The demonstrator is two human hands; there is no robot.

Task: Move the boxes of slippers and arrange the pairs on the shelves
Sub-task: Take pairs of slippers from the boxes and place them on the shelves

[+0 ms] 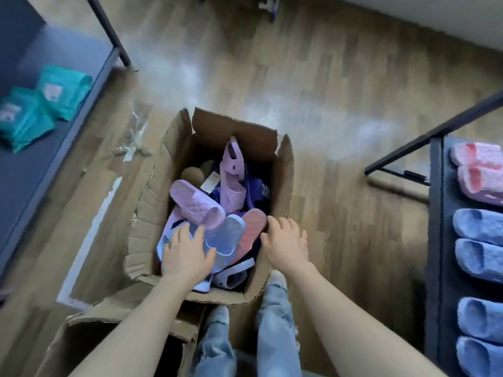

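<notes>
The cardboard box of slippers stood open on the wooden floor at the centre of the view, its flaps folded outward. Inside lay a loose heap: a lilac slipper toward the box's 9 o'clock side, a grey-blue slipper and a coral slipper nearer its 6 o'clock edge. The left hand hovered over the heap at about 7 o'clock, fingers straight and spread, gripping nothing; whether it touched the slippers could not be told. The right hand was likewise released, fingers splayed above the box's 4 o'clock corner. At 3 o'clock a dark shelf carried a fluffy pink pair and blue fluffy slippers. At 9 o'clock another shelf held teal packets.
</notes>
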